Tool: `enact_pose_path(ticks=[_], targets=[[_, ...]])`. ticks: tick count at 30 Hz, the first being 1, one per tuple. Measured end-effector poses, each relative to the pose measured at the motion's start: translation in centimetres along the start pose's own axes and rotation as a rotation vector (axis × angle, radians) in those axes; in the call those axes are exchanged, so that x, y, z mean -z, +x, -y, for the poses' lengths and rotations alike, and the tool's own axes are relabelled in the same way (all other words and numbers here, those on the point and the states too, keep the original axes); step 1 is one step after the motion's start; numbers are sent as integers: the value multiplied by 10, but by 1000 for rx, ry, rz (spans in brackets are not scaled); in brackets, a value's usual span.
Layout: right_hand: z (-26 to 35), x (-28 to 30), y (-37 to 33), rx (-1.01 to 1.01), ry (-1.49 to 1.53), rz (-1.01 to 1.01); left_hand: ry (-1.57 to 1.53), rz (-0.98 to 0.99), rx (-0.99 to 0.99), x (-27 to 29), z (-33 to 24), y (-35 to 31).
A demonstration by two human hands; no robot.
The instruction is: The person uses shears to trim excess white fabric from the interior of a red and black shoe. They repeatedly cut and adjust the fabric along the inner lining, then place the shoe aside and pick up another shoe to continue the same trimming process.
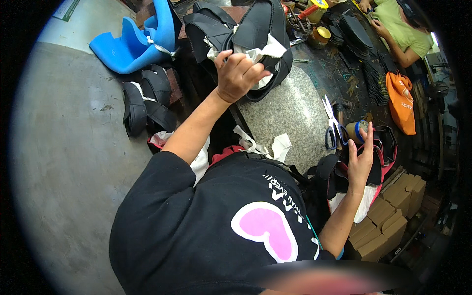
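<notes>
I inspected the work at the point where both my hands were raised over the table (pixel 325 73). My left hand (pixel 241 73) was bent over the near edge of a bundle of black shoe-like pieces (pixel 263 27), its fingers partly curled and set apart against white lining (pixel 271 48); whether they were pinching that lining I could not tell. The bundle lay directly beneath and beyond that hand, over the far end of a grey speckled slab (pixel 297 118). My right hand (pixel 361 155) was spread, fingers extended, and I found nothing held in it. Just left of it lay scissors (pixel 332 124), blades pointing away from me, and close behind its fingers stood a jar with a blue rim (pixel 351 132). Beneath and to the right of it were black pieces with pink edging (pixel 374 172). Nearer me than the left hand, white scraps (pixel 281 146) lay at the slab's near edge, and to its lower left was another group of black pieces (pixel 147 101). As to progress, I judged the pieces shaped and the bundle gathered, but not finished: lining protruded loosely, the scraps were uncleared, and the other groups appeared to await attention. I could not establish how many pieces were complete.
</notes>
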State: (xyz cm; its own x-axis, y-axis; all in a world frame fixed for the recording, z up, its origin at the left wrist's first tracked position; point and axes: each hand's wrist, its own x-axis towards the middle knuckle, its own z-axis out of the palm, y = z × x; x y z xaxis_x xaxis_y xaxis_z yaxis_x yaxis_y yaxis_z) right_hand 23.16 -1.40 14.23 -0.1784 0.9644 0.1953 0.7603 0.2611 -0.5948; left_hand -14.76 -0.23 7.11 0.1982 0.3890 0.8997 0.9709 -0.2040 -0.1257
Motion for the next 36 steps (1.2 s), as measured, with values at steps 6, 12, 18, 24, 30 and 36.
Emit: enact_pose_path(ticks=[6,12,18,24,30,36], targets=[[12,4,9,23,45,4,-127,-69,144,7,30,45],[35,3,18,60,163,-14,-572,-278,414,45,49,85],[81,33,23,672,-264,-383,-859,-290,777,112,18,119],[78,8,5,151,481,240,-1347,474,899,41,-29,131],[3,-70,7,-303,1021,149,-982,135,481,4,-65,90],[-42,-117,7,-310,109,320,-1039,721,304,-42,-127,16]])
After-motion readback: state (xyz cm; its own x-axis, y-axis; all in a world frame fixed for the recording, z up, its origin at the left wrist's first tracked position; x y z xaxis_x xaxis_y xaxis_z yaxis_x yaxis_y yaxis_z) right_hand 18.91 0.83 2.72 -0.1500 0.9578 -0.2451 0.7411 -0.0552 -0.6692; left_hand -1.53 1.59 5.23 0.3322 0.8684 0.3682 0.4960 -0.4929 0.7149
